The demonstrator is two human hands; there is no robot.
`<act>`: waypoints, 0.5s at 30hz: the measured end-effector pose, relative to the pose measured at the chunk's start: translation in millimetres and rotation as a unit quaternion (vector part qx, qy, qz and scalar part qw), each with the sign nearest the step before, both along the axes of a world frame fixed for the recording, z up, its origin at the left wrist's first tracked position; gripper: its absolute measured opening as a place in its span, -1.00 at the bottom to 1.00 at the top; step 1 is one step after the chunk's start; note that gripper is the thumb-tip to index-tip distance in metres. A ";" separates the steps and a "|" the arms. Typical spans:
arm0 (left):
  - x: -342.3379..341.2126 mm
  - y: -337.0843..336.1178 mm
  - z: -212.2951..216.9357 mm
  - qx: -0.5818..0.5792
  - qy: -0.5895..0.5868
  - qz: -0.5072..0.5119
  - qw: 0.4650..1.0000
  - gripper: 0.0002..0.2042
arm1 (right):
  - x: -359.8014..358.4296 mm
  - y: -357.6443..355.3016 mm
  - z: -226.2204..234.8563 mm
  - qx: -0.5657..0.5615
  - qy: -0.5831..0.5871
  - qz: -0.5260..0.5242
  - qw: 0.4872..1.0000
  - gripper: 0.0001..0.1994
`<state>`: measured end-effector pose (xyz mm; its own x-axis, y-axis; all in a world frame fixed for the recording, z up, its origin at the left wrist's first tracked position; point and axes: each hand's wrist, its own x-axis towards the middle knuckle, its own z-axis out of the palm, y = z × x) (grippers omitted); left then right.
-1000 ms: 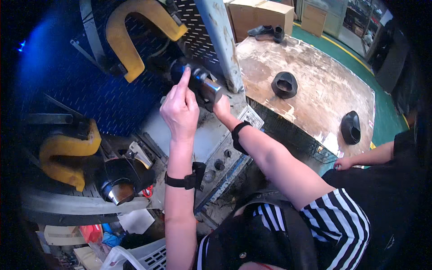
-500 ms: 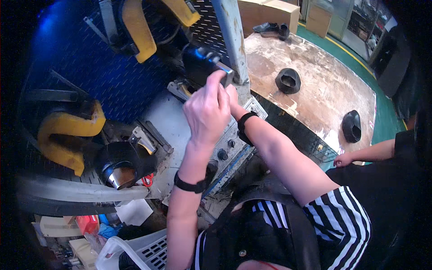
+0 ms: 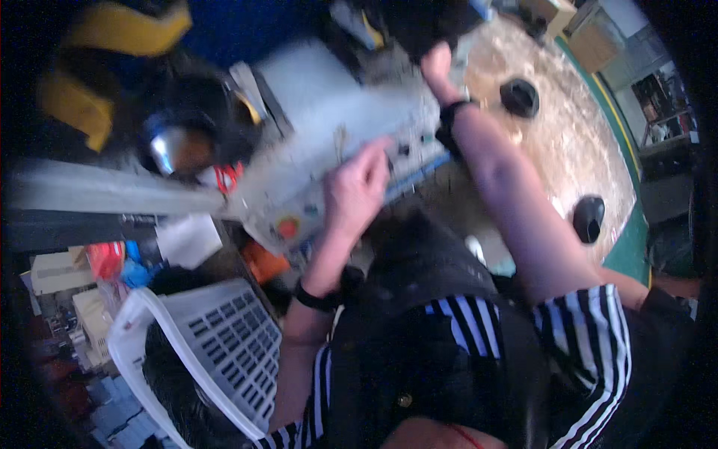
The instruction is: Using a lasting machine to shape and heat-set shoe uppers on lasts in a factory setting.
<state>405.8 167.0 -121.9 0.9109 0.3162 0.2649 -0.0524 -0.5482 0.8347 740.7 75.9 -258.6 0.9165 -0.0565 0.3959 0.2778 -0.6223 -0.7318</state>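
The left hand (image 3: 355,188) is over the front edge of the pale machine panel (image 3: 303,191), fingers bent near its knobs; blur hides whether that grip is spread or pressed together, and whether it touches the panel. The right hand (image 3: 437,66) is beyond the panel's right end, beside the left edge of the worn wooden counter (image 3: 561,153). A dark object (image 3: 426,26) lies just past its fingers; one cannot tell whether the right grip pinches it. On the counter, one black hollow piece (image 3: 520,98) sits near the left edge and another (image 3: 589,218) toward the near right corner. Left of the machine's pale top, a black rounded piece with a shiny metal face (image 3: 170,148) stands near a yellow curved bracket (image 3: 78,112).
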 end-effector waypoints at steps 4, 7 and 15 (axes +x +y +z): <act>-27.4 28.1 -35.0 -0.073 0.010 0.073 0.995 -0.79 | 22.6 17.8 -11.4 0.049 -0.042 0.005 0.998 -0.81; -44.5 38.7 -45.5 -0.099 0.078 0.083 0.989 -0.79 | 35.2 10.6 -26.1 0.033 -0.162 -0.003 0.986 -0.80; -57.2 26.9 -50.0 -0.078 0.077 0.111 0.988 -0.79 | 47.8 15.7 -66.2 0.141 -0.136 0.033 0.980 -0.69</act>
